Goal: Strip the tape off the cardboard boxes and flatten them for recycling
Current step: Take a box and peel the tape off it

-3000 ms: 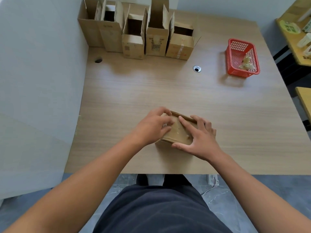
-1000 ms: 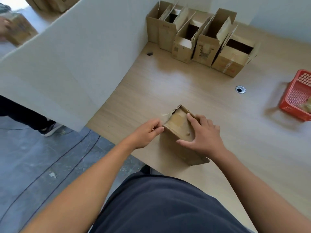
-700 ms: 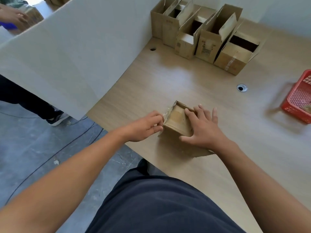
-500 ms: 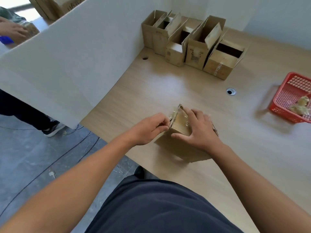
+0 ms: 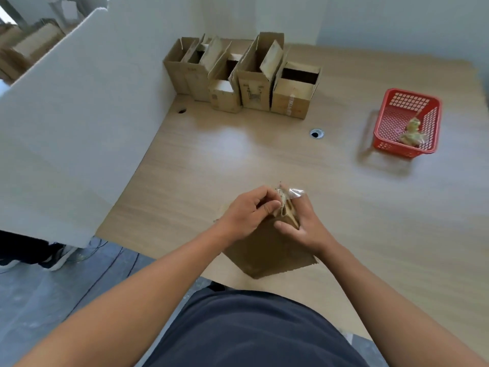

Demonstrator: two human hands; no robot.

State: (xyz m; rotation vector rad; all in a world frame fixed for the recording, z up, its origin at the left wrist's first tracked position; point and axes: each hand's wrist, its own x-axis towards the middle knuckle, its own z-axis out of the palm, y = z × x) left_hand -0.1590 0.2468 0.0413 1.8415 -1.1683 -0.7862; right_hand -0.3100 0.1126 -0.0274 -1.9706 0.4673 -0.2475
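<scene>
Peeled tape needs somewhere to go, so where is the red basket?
In the head view, the red basket sits on the far right of the table, right of the cable hole and the row of open cardboard boxes, with crumpled tape inside.

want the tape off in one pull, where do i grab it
Probably the loose clear end of the tape, pinched from above: it stands free over the top edge of the box, which the left hand and right hand hold steady.
</scene>
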